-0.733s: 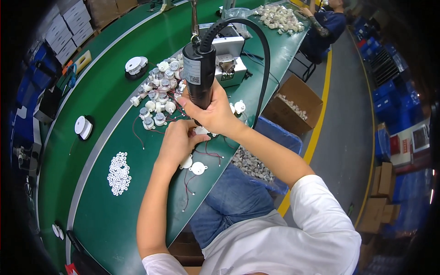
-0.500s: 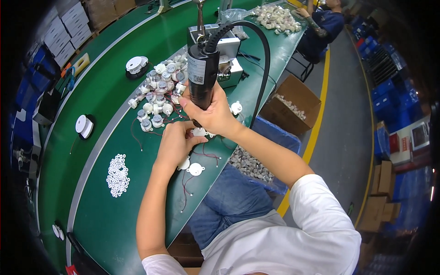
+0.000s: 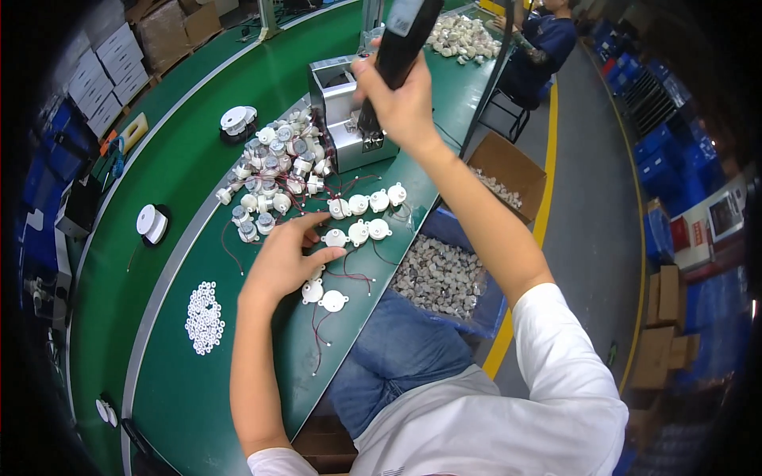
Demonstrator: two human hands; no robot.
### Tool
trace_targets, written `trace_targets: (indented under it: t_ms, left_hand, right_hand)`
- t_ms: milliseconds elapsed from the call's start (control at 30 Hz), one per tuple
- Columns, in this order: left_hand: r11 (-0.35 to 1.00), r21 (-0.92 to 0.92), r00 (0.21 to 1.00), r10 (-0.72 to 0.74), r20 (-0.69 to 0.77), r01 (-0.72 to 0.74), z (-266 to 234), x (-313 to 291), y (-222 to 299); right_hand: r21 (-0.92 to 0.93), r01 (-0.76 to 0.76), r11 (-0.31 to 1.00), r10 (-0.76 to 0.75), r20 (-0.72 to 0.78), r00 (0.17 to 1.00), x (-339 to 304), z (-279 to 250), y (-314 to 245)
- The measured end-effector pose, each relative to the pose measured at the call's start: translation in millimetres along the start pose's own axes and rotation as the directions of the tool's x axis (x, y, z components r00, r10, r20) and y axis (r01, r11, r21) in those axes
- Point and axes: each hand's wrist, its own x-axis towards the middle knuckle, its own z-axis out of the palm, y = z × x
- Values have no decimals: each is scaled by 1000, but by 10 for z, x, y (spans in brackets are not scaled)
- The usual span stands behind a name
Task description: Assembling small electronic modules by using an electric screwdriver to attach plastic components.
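Note:
My right hand [image 3: 403, 103] is wrapped round a black electric screwdriver [image 3: 401, 40], its lower end down at the front of a silver box-shaped machine [image 3: 341, 119]. My left hand [image 3: 278, 262] rests on the green bench, thumb and index finger spread beside a small round white part [image 3: 335, 238] with side tabs. Whether the fingertips touch it cannot be told. Similar white parts [image 3: 379, 229] sit in two short rows to its right. Closer to me lie more white discs [image 3: 334, 301], with thin red and black wires [image 3: 319, 337] trailing from them.
A heap of white-and-clear wired parts [image 3: 274, 159] lies left of the machine. Small white rings [image 3: 205, 317] are piled at the left. Right of the bench stand a blue bin [image 3: 500, 297] and a cardboard box [image 3: 524, 170]. A co-worker [image 3: 548, 40] sits at the far end.
My right hand has lifted the screwdriver off the white parts and carried it forward to the silver machine. My left fingers have spread, and the rows of parts are now uncovered.

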Motion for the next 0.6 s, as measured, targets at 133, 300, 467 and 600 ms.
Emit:
trace_targets:
  t_ms: [133,300,467,600]
  left_hand:
    - [988,146,991,-76,112,59,-338,-129,-64]
    - [942,212,898,-317,305,260,-280,-166,-96]
    - [989,83,957,-141,254,123,-213,-119,-132]
    - [995,35,989,-93,114,89,-163,-26,-214]
  right_hand:
    - [-78,113,991,-116,-28,993,163,-97,448]
    - [-9,-31,999,32,40,999,36,-40,443]
    - [17,-142,990,141,73,987,-188,25,189]
    - [87,-233,969,221,123,967,-503,165,-23]
